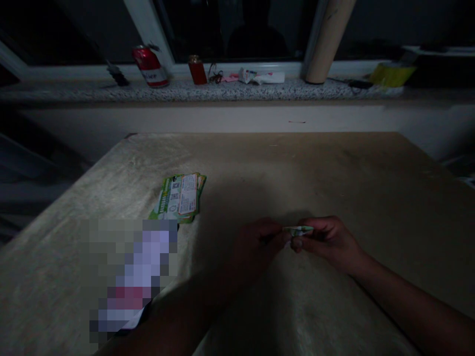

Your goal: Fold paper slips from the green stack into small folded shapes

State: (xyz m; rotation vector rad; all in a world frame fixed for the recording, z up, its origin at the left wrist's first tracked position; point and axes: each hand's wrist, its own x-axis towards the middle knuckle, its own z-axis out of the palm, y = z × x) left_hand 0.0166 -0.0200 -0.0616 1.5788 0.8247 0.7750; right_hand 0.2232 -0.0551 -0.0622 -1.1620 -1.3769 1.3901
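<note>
Head view, the only one. Pinching slip (299, 230) between left grip (261, 240) and right grip (330, 242), both closed on it at the fingertips. Held low over worktop (334, 168); can't tell if touching or just above.

Most worth noting for any move: running left-right across the gap, almost edge-on, with long axis apparently in line from left grip to right grip. Lying directly right of left grip and directly left of right grip, so no nearer to either. Covered at both ends by fingers, so can't tell full length or whether folded. Seen better on right: thumb below, fingers behind and above. Much darker on left, so can't make out exact finger placement.

Left of left grip and farther out: stacked cards (180, 198), flat, a bit fanned, printed side up, untouched. Much nearer to left grip than right. Left of left grip and nearer the body: pixelated thing (144, 264), slanting outward toward cards, near end just beside left forearm (193, 309); can't identify.

Beyond both grips, well apart, on sill (230, 93): can (150, 69) and jar (197, 70) off toward left, roll (328, 42) about straight out from right grip.
</note>
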